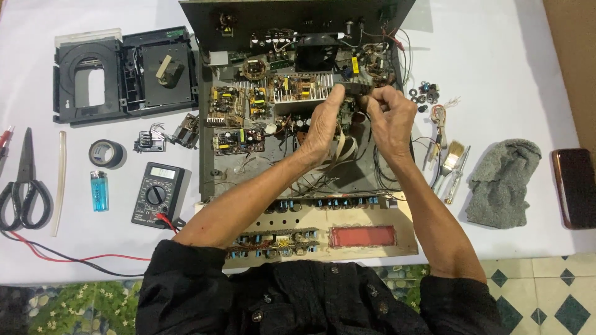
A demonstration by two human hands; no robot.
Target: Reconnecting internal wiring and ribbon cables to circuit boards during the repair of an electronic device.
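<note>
Over the middle of the opened amplifier chassis (298, 124), both hands met on a small dark component (351, 93) held just above the circuit boards. The left hand (326, 121) came in from the lower left with its fingers curled up around the near end of the part, and the right hand (391, 115) closed on the other end from the right, so each grip was clenched on the same piece. Its long axis ran roughly left to right, spanning between the two hands, with the thumbs underneath; what exactly it was could not be made out. Neither hand was clearly nearer: both touched it.

Behind the part sat a finned heat sink (298, 87) and a black fan (316, 53). Near the person's chest lay the detached front panel (323, 232) with its row of blue knobs and a red window.

On the white tabletop (509, 56), left of the chassis, lay a black disc drive mechanism (124, 71), a roll of black tape (107, 153), a blue lighter (99, 190), a black multimeter (156, 193) with red and black leads, and black-handled scissors (25, 186). To the right lay small black rings (425, 93), a paintbrush (452, 158), a grey cloth (503, 180) and a dark phone (574, 186), well apart from the hands.
</note>
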